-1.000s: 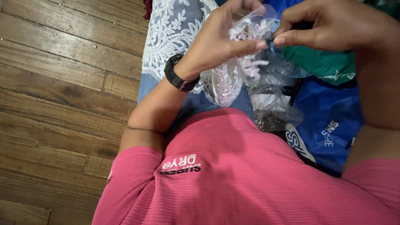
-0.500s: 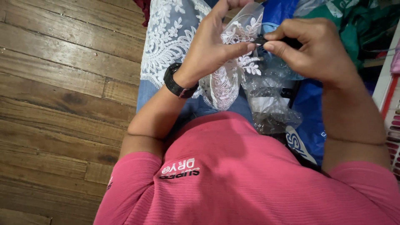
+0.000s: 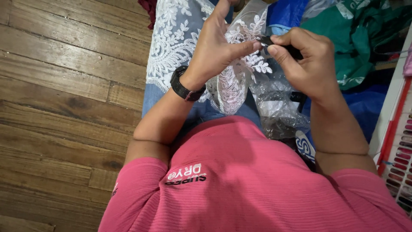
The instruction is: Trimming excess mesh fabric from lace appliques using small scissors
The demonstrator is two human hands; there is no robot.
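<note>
Over the lap, left hand (image 3: 216,49) pinches one lace strip (image 3: 234,81); right hand (image 3: 309,64) grips one dark tool (image 3: 292,50).

I see a floor (image 3: 64,99) of wide, worn brown wooden planks filling everything left of my view, seams running slightly aslant, with small pale specks scattered on it. Light falls evenly and softly across the boards, casting no hard shadows. Far right of the floor stands a white-edged rack (image 3: 401,141) of small coloured swatches
</note>
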